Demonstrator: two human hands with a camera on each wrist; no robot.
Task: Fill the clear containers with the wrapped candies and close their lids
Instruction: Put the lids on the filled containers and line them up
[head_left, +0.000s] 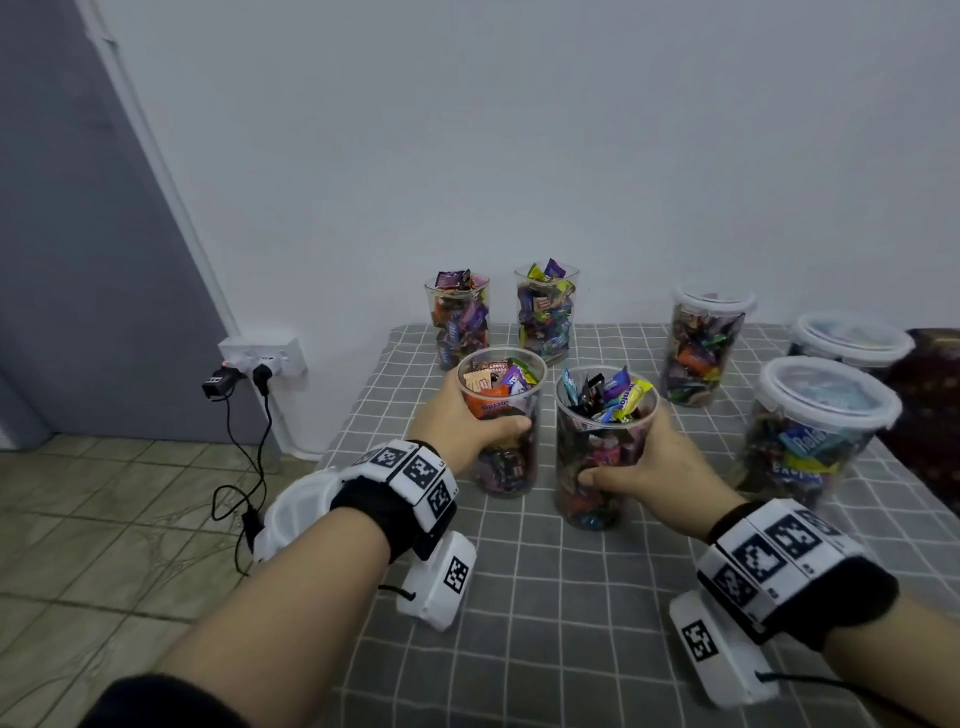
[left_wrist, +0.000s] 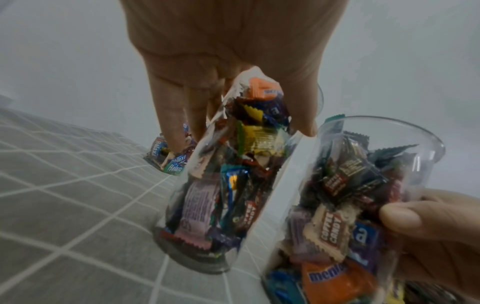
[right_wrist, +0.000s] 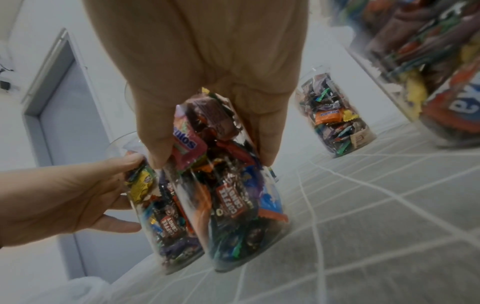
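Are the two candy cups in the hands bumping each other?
Apart. The left wrist view shows checked cloth between the left cup and right cup.

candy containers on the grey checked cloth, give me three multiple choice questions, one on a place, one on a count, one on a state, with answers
1. Where do the two lidless containers that no hand holds stand?
A. At the far edge of the cloth by the wall
B. On the floor
C. At the near edge, by the wrists

2. How many containers in the head view have a lid on?
A. One
B. Three
C. Five

3. What is the state of the container in the left hand?
A. Empty
B. Closed with a lid
C. Holding candies, without a lid

Answers:
1. A: the two far containers stand against the wall, behind the held ones.
2. B: the tall lidded container, the wide one and the far right one wear white-rimmed lids.
3. C: the left hand grips a container with an open rim and wrappers inside; the right hand grips another.
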